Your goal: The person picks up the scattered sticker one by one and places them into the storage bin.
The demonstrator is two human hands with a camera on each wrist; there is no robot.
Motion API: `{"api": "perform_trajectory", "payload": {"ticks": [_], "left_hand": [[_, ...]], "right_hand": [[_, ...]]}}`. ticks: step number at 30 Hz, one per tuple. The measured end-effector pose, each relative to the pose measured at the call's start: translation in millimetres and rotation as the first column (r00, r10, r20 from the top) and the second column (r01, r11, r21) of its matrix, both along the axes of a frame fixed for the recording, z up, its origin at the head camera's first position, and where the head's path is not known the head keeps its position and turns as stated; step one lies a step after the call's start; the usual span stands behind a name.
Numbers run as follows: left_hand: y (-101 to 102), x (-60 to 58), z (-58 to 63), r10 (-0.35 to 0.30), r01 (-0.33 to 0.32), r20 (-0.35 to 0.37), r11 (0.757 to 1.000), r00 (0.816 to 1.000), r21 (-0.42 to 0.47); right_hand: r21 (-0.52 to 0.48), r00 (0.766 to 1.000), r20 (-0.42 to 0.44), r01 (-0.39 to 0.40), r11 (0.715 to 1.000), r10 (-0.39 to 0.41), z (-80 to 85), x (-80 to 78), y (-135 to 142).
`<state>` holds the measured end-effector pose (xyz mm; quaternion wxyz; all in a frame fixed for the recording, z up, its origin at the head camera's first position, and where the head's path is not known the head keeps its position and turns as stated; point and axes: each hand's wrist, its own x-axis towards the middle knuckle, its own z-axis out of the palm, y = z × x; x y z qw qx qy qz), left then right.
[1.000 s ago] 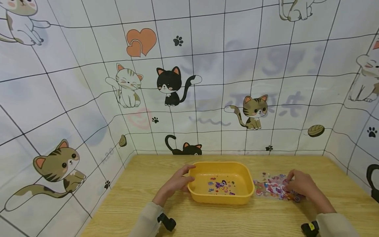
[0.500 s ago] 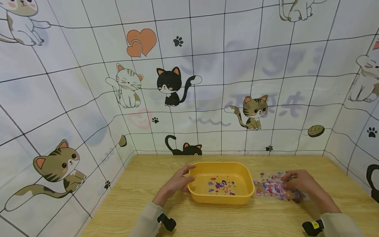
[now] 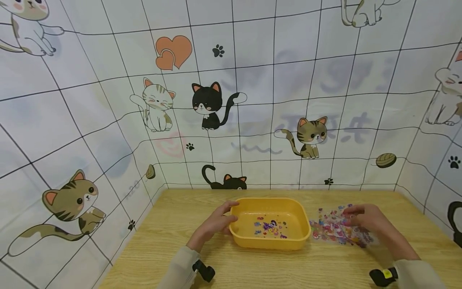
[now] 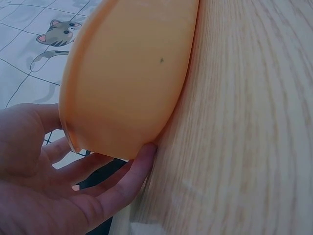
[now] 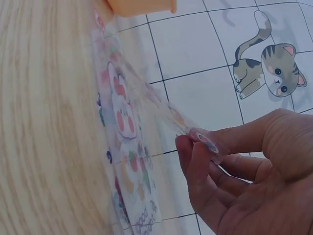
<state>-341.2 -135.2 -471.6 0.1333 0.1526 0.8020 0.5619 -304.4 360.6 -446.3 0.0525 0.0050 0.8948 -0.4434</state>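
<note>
Leftmost, the left hand [image 3: 215, 222] rests loosely spread fingers against the yellow tub [image 3: 268, 243], which holds small colourful pieces [image 3: 270, 225]; just beside it on the counter [image 3: 260, 267] lies clear printed film [image 3: 333, 230], one edge raised and pinched between the fingers of the right hand [image 3: 369, 220].

Faint wall writing [image 3: 355, 128], sticker-sheet print [image 5: 143, 223], both unreadable

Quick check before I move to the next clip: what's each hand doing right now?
Left hand: open, resting against the yellow tray.
Right hand: closed, pinching part of a clear sticker sheet.
</note>
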Motion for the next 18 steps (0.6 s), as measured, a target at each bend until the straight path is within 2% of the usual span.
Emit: {"api": "perform_trajectory", "payload": {"ticks": [8,18], "left_hand": [[1,1.0,0.3,0.004,-0.004,0.005,1.0,1.0,0.006],[1,-0.1,0.4,0.0,0.0,-0.001,1.0,1.0,0.001]], "right_hand": [[0.001,1.0,-0.023,0.015,1.0,-0.015,9.2,2.5,1],[0.031,0.996,-0.095,0.001,1.0,0.002,19.0,5.7,4]]}}
